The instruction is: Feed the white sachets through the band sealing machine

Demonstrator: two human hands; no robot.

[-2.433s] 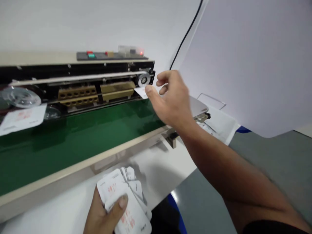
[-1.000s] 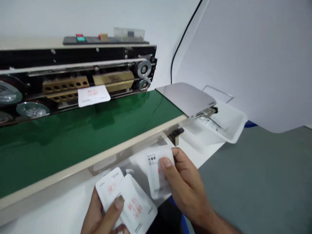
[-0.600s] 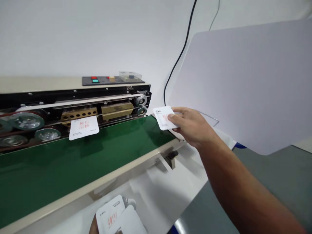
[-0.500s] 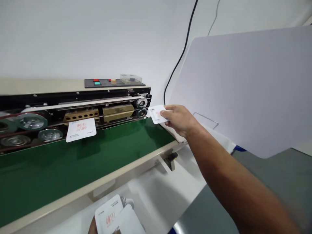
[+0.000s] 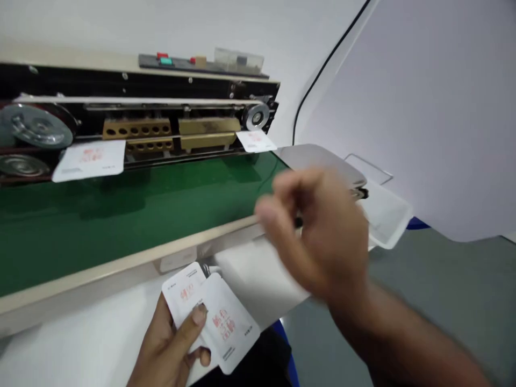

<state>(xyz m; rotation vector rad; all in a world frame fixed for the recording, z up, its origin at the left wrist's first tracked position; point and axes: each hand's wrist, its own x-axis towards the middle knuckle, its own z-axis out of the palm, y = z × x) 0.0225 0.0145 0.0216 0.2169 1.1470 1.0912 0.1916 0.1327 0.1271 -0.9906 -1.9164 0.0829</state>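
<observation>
My left hand is closed on white sachets with red print, its thumb pressed on top of the fanned pouches. My right hand, smeared by motion, hangs in front of the right end of the green conveyor belt. Its fingers are loosely curled, with the thumb apart and nothing in between. Beyond it, a single sachet juts from the band sealing machine below the right-hand roller. Another sachet sticks out farther left, its upper edge inside the machine.
A control panel with coloured switches and a clear cover tops the machine. A metal plate and a white tray lie beyond the belt's right end. A black cable runs up the wall. A large pale panel stands at right.
My right hand has let go of its sachet at the machine's right end and drawn back toward me. The other sachet has travelled left. My left hand with its sachets shows more fully.
</observation>
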